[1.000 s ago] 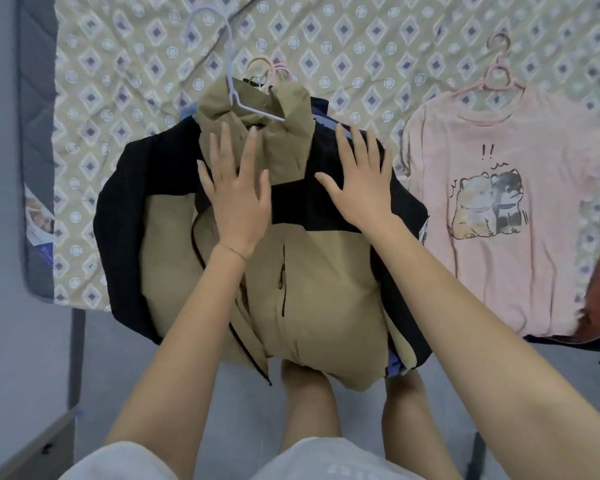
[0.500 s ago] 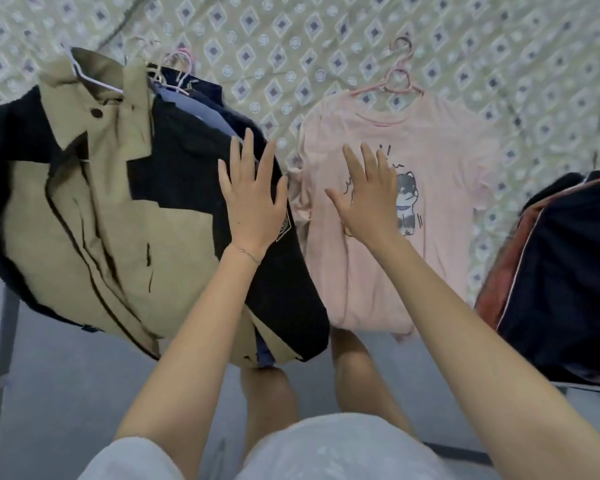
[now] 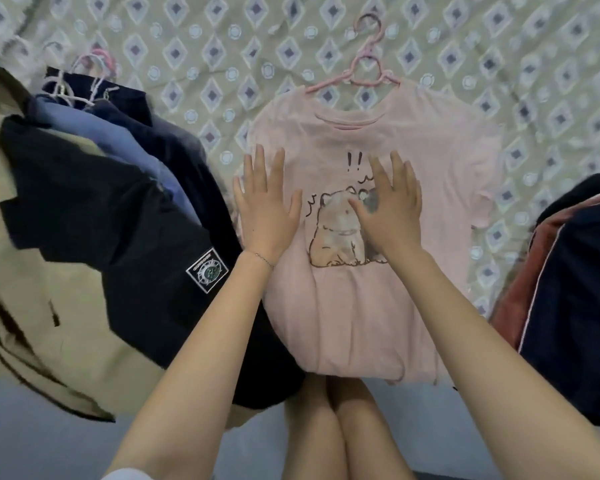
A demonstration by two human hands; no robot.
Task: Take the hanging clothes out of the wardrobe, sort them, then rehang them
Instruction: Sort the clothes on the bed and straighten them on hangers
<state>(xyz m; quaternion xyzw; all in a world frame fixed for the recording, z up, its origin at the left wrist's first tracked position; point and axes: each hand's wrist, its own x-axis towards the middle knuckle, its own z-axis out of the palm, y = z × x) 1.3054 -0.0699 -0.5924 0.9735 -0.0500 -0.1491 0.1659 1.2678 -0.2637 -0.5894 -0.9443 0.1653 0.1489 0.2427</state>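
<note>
Left hand (image 3: 265,216) now on T-shirt (image 3: 361,306) edge

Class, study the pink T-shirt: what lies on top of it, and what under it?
The left hand and right hand rest flat on the pink T-shirt; the right covers part of its cartoon print. The patterned quilt shows around it; directly beneath is hidden.

The pink T-shirt (image 3: 361,306) bears "!!" above its cartoon animals (image 3: 333,233); the lettering on the black jacket's (image 3: 118,220) patch (image 3: 207,270) is too small to read.
</note>
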